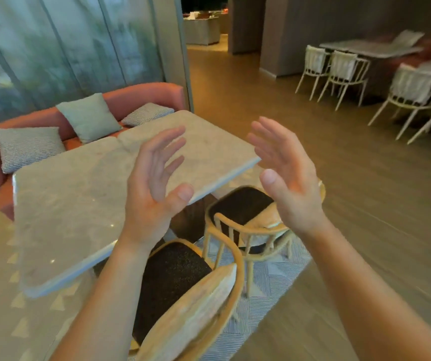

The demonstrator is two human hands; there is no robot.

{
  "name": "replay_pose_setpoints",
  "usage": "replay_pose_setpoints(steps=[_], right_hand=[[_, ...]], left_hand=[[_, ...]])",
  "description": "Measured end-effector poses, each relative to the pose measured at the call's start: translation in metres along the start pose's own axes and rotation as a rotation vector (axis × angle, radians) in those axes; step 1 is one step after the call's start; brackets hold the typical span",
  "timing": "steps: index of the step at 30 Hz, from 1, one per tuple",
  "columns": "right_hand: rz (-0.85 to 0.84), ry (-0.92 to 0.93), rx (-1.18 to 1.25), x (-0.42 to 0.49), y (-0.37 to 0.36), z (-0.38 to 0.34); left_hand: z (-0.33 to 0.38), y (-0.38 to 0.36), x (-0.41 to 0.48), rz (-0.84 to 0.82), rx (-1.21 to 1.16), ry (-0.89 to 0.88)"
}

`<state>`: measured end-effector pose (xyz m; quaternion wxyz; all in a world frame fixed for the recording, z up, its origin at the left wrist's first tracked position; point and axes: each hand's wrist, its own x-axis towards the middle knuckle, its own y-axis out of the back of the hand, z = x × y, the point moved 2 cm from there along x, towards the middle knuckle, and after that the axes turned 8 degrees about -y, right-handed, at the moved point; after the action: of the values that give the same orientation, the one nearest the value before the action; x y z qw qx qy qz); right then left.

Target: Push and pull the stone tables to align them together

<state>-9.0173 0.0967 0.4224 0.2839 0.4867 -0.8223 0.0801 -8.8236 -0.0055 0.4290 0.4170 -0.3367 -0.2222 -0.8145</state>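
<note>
Head view: my left hand (154,188) and right hand (284,175) hover spread and empty above the far stone table (196,142), which abuts the near stone table (60,204). I'd plant both palms flat on the far slab's edge and push squarely; a slow shove should keep the seam tight.

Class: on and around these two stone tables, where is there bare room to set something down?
Both stone tables are bare from the sofa side to the near edge. Crowded: two chairs tucked below, beside both raised open hands.

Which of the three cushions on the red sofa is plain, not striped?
The middle cushion, plain pale green and propped upright against the sofa back. The left cushion and right cushion are both striped.
</note>
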Motion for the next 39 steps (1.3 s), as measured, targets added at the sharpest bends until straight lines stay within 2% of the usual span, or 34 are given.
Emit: replay_pose_setpoints(steps=[6, 11, 15, 22, 29, 39], right_hand=[[0.14, -0.023, -0.053, -0.035, 0.133, 0.018], [0.334, -0.016, -0.149, -0.064, 0.273, 0.023], [0.435, -0.039, -0.218, -0.086, 0.362, 0.023], [0.58, -0.054, -0.312, -0.104, 0.476, 0.04], [0.666, -0.028, -0.391, -0.069, 0.584, 0.081], [0.787, 0.012, -0.549, 0.036, 0.75, 0.123]], left_hand=[[-0.015, -0.143, 0.025, -0.176, -0.144, -0.03], [-0.023, -0.291, 0.044, -0.328, -0.28, -0.046], [-0.025, -0.393, 0.06, -0.379, -0.392, -0.079], [-0.043, -0.518, 0.084, -0.452, -0.519, -0.071], [-0.098, -0.623, 0.142, -0.485, -0.587, -0.096], [-0.167, -0.791, 0.283, -0.546, -0.688, -0.156]])
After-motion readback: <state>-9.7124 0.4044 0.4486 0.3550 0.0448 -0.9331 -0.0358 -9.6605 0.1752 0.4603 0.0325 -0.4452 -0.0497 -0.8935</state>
